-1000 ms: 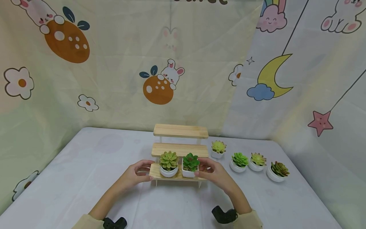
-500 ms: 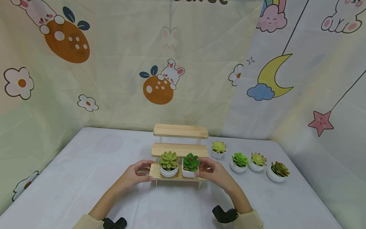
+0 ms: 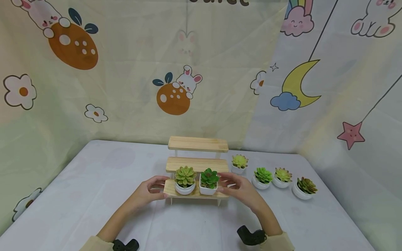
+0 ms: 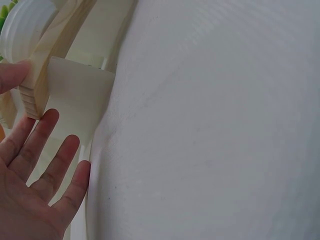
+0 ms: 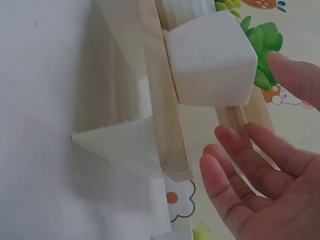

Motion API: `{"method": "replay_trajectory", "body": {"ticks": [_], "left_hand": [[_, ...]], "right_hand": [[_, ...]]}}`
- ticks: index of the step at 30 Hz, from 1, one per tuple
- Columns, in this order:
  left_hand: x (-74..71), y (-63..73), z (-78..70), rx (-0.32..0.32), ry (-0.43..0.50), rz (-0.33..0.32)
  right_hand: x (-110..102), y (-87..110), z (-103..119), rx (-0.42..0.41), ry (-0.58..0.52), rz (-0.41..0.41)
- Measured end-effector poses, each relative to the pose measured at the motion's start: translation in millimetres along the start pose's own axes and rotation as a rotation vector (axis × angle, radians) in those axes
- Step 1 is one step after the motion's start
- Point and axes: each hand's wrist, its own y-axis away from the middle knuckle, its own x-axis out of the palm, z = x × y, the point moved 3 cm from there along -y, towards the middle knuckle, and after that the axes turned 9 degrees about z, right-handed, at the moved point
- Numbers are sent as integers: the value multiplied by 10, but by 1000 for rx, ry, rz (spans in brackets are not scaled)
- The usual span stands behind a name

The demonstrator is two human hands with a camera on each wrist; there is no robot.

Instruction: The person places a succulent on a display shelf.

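Note:
A three-tier wooden display stand (image 3: 198,143) is in the middle of the table. Its lowest board bears a pale green succulent (image 3: 185,176) in a round white pot and a dark green succulent (image 3: 208,177) in a square white pot. My left hand (image 3: 154,188) holds the left end of that board, the thumb (image 4: 14,75) on its upper face and fingertips at its edge below. My right hand (image 3: 237,188) is beside the square pot (image 5: 212,60), fingers spread and apart from it in the right wrist view.
Several more potted succulents are on the table at the right: a yellow-green one (image 3: 239,162), a bright green one (image 3: 262,177), a pink-tipped one (image 3: 283,177) and a reddish one (image 3: 304,187). A printed cloth (image 3: 132,69) hangs behind the table.
My right hand has let go of the square pot and drawn slightly to the right. The left hand stays at the board's end, and both plants stand where they were.

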Motion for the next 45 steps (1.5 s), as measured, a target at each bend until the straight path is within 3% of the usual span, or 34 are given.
{"method": "replay_trajectory", "body": {"ticks": [5,16,27,32,45], "left_hand": [[1,3,3,14,2,3],[2,4,8,17,10,4],[0,4,-3,1,6,-4],[1,3,-10,2,1,-1],[-3,4,-7,-4,1,0]], "right_hand": [[-82,75,9,9,-9,-37],[-317,222,-62,-4,2,-212],[-545,346,-184,-21,26,-234],[-631,408,-271,25,60,-267],[-882,573,-461,20,22,-335]]}}
